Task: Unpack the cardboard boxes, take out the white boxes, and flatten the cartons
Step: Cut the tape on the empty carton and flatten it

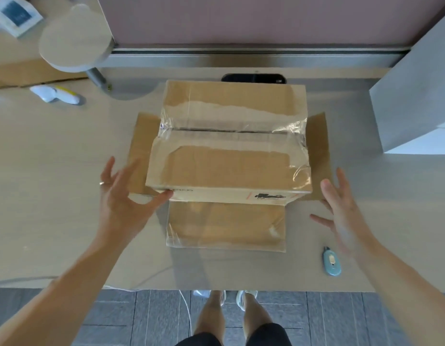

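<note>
From your head camera, the carton (228,168) sits in the middle of the table (54,158), straight ahead of you. Its top face is closed. A dark seam runs across it from left to right under wrinkled clear tape (293,131), and the paper skin is torn away in pale patches around the seam. Three flaps lie splayed flat on the table at the base: one out to your left (144,136), one out to your right (318,146), and one toward you (226,226). The near side wall carries a small black print near its right end.

Your left hand (124,196) is spread wide, fingers straight and apart. The thumb tip touches the carton's near left corner, and the fingers reach out over the left flap. There is a ring (101,183) on one finger. Whether those fingers rest on the flap or hover above it cannot be told.

Your right hand (341,208) is also spread, palm turned toward the carton and holding nothing. It is just beside the near right corner but apart from the wall, with the fingertips over the edge of the right flap.

A blue cutter (331,263) lies on the table close to your right wrist, well apart from the carton. A tall white box (416,96) stands at the far right of the table. At far left lies a white and yellow tool (57,94), and behind it is a round white disc on a grey stem (75,43). A dark cable slot (253,78) sits in the table just behind the carton.

Below the table edge you see your legs (231,320) over grey floor tiles.
</note>
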A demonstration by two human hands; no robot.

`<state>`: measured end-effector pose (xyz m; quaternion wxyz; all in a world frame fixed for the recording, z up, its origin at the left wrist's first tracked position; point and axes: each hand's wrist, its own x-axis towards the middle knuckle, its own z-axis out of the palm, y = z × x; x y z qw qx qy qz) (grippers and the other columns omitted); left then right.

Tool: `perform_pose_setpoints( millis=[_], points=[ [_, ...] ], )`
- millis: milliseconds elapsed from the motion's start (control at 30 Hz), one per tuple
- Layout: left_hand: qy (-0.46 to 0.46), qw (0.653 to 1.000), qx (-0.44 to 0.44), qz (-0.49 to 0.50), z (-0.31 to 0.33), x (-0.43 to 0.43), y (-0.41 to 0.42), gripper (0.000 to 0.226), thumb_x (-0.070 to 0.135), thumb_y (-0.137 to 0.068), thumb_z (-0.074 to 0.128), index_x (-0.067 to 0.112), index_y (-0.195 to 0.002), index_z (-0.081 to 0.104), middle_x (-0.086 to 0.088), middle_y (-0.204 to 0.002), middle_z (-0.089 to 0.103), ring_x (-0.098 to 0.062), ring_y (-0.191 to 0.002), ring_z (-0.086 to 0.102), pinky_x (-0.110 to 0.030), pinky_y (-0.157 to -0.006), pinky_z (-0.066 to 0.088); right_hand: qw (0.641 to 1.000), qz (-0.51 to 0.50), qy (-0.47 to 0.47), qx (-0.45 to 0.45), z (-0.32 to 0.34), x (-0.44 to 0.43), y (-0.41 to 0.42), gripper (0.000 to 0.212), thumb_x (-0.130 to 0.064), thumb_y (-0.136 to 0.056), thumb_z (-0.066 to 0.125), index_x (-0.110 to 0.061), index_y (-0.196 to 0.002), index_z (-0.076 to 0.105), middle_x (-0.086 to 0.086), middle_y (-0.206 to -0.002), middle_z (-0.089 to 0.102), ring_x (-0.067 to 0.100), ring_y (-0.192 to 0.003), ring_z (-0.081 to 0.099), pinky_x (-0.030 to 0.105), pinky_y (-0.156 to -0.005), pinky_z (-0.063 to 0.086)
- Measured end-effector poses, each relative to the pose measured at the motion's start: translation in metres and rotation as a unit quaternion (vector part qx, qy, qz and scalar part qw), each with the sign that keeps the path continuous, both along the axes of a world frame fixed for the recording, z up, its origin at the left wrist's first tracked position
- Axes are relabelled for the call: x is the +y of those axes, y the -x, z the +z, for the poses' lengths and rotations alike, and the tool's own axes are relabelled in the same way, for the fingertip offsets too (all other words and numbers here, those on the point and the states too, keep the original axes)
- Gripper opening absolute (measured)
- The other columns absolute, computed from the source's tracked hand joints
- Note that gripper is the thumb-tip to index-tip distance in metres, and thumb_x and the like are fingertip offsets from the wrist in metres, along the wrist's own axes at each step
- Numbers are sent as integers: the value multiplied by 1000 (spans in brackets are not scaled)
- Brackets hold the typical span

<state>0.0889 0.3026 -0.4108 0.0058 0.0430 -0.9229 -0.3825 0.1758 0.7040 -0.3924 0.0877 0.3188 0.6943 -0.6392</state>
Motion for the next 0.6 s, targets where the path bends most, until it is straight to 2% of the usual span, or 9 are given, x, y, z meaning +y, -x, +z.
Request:
perform_pose_setpoints(
  millis=[33,100,167,233,333,400,433,500,600],
  points=[
    [27,999,-23,-19,-2,3,0,88,70,-54,81,43,-136,61,19,-163,28,-16,-149,36,-37,-106,46,1000,0,-8,-10,2,0,4,128,-96,-49,71,-58,-157,12,-50,-138,40,-27,-114,50,44,-109,47],
    [34,995,-79,-55,-9,9,-1,80,84,-56,74,43,-124,69,9,-152,50,-14,-141,46,-38,-108,45,996,31,-72,-40,2,-3,12,126,-101,-49,62,-60,-157,11,-34,-160,23,-13,-138,35,36,-118,29],
    [-37,992,-111,-51,-9,19,-1,74,92,-55,71,57,-119,62,21,-127,67,-3,-121,61,-34,-98,51,988,43,-138,-59,-2,-4,19,121,-105,-52,52,-57,-158,16,-25,-169,8,0,-155,14,31,-117,15],
    [-107,986,-117,-50,-9,26,3,72,90,-58,73,65,-122,53,28,-113,72,7,-107,67,-28,-88,52,980,44,-194,-22,-5,-2,24,108,-98,-66,52,-52,-158,18,-24,-169,4,2,-157,7,32,-120,17],
    [-186,973,-128,-52,-9,32,8,74,83,-72,70,61,-138,46,15,-115,76,-7,-104,73,-37,-91,53,982,81,-169,32,-5,-5,38,92,-80,-82,58,-50,-158,15,-23,-166,23,0,-151,26,40,-124,27],
    [-182,976,-116,-39,-5,38,9,64,87,-76,61,63,-134,49,17,-112,76,-13,-93,75,-42,-90,57,982,122,-135,58,-6,-13,47,84,-64,-93,61,-46,-160,14,-37,-145,46,-18,-134,40,31,-115,35],
    [-169,979,-109,-35,-3,41,9,57,88,-78,56,62,-130,53,19,-109,76,-14,-87,75,-40,-87,58,980,128,-137,67,-8,-16,49,80,-57,-97,61,-46,-161,14,-39,-131,53,-26,-119,45,24,-104,38],
    [-149,983,-102,-29,2,45,9,47,82,-84,54,58,-124,58,22,-104,76,-8,-82,74,-26,-77,57,980,120,-141,71,-9,-19,49,79,-56,-96,62,-49,-159,15,-38,-125,48,-30,-101,49,19,-88,38],
    [-89,992,-73,-51,16,46,13,50,68,-85,58,47,-130,54,32,-105,70,6,-90,69,-8,-71,48,980,127,-140,65,-8,-15,45,79,-59,-93,64,-52,-157,18,-36,-126,51,-26,-102,53,21,-92,41]
  ],
)
